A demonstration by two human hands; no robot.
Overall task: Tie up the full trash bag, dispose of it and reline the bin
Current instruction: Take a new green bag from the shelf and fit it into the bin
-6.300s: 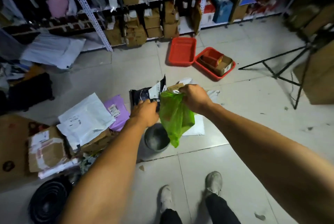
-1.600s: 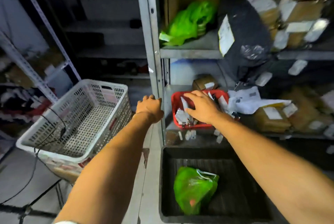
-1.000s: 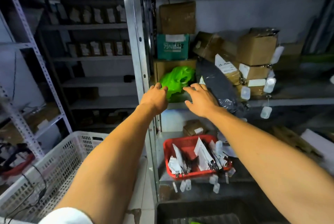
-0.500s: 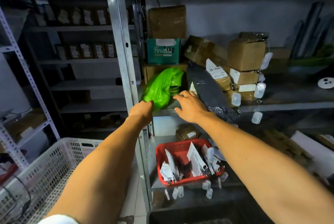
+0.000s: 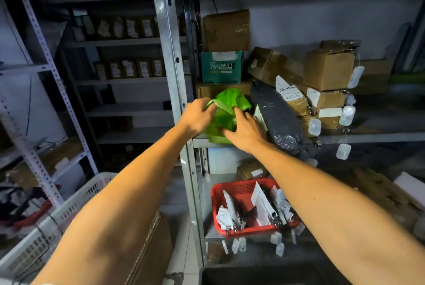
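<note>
A crumpled bundle of green plastic bags (image 5: 226, 109) lies on a metal shelf at chest height. My left hand (image 5: 199, 117) grips its left side with the fingers curled into the plastic. My right hand (image 5: 244, 128) presses on its lower right part, fingers bent against the green film. The dark rim of a black bin (image 5: 259, 271) shows at the bottom edge of the view; its inside is hidden. The tied full bag is out of view.
A grey upright shelf post (image 5: 173, 59) stands just left of my hands. A black parcel bag (image 5: 278, 121) and cardboard boxes (image 5: 328, 68) crowd the shelf to the right. A red basket (image 5: 243, 195) of tags sits one shelf below. A white crate (image 5: 53, 218) is at lower left.
Both hands have closed in on the green bag bundle and taken hold of it. Earlier the tied green bag lay in the black bin below, which has since dropped to the frame's bottom edge.
</note>
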